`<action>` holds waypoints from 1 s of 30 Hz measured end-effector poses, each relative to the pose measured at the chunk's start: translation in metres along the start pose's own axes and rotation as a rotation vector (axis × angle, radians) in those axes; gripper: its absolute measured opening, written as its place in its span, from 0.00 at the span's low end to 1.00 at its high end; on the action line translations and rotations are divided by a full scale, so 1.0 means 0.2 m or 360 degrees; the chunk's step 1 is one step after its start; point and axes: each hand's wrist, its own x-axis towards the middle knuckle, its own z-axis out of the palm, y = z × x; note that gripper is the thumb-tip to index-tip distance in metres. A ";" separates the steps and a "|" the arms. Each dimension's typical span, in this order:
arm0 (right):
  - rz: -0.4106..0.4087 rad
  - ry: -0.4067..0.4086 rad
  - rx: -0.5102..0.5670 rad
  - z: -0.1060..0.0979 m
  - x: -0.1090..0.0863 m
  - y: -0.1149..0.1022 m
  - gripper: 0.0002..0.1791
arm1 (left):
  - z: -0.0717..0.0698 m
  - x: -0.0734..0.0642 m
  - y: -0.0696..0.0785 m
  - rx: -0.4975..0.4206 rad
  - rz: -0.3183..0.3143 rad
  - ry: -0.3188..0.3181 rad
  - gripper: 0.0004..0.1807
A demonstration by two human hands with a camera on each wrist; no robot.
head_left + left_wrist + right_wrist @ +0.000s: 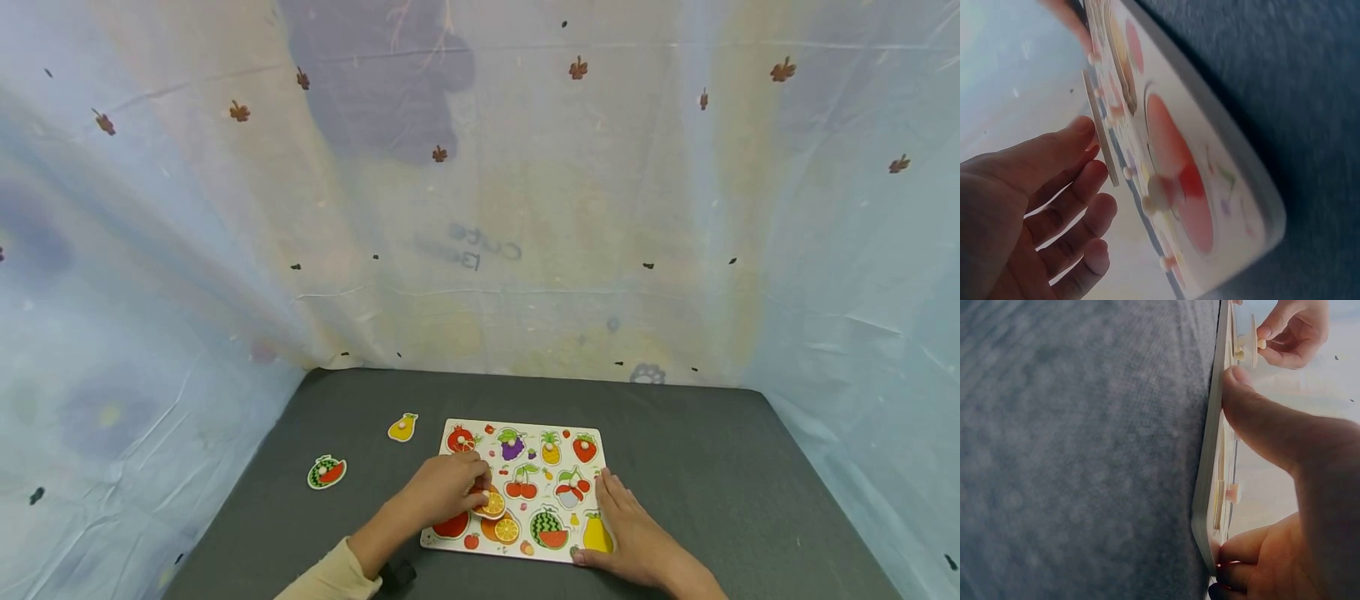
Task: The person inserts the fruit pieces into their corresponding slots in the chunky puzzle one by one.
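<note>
My left hand (448, 487) pinches an orange-slice puzzle piece (492, 503) by its small knob. The piece hovers above the front left of a white fruit peg puzzle board (438, 542), just over the printed oranges (500, 530). In the left wrist view, the piece (1102, 134) shows edge-on at the thumb and index fingertips, apart from the board. My right hand (633, 537) rests against the board's right side, fingers straight along the edge and thumb at the front right corner. A knobbed red piece (1179, 172) sits in the board's near left corner.
On the dark grey tabletop (697, 467), left of the board, lie a pear piece (402, 427) and a watermelon piece (327, 472). Cherry (522, 483), grape (512, 444) and strawberry (585, 448) pictures show on the board. A patterned curtain (480, 208) surrounds the table's back and sides.
</note>
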 end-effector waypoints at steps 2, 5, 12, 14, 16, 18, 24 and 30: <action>-0.0009 0.0006 -0.0002 0.00 0.00 0.00 0.73 | 0.00 0.00 0.02 0.0010 0.0006 -0.0029 0.10; -0.0013 0.0007 -0.0002 0.00 0.00 0.00 0.73 | 0.02 0.01 0.04 0.0029 0.0030 -0.0049 0.10; -0.0010 0.0004 0.0008 0.00 0.00 0.00 0.73 | 0.05 0.02 0.07 0.0051 0.0079 -0.0089 0.09; -0.0017 0.0011 0.0008 0.00 0.00 0.00 0.73 | 0.06 0.02 0.08 0.0049 0.0076 -0.0103 0.09; -0.0021 0.0018 0.0010 0.00 0.00 0.00 0.73 | 0.07 0.02 0.09 0.0050 0.0079 -0.0103 0.09; -0.0022 0.0020 0.0007 0.00 0.00 0.00 0.73 | 0.07 0.02 0.10 0.0053 0.0082 -0.0104 0.09; -0.0016 0.0018 0.0010 0.00 0.00 0.00 0.73 | 0.08 0.02 0.12 0.0083 0.0085 -0.0109 0.10; -0.0010 0.0006 0.0023 0.00 0.00 0.00 0.73 | 0.08 0.02 0.13 0.0030 0.0065 -0.0121 0.09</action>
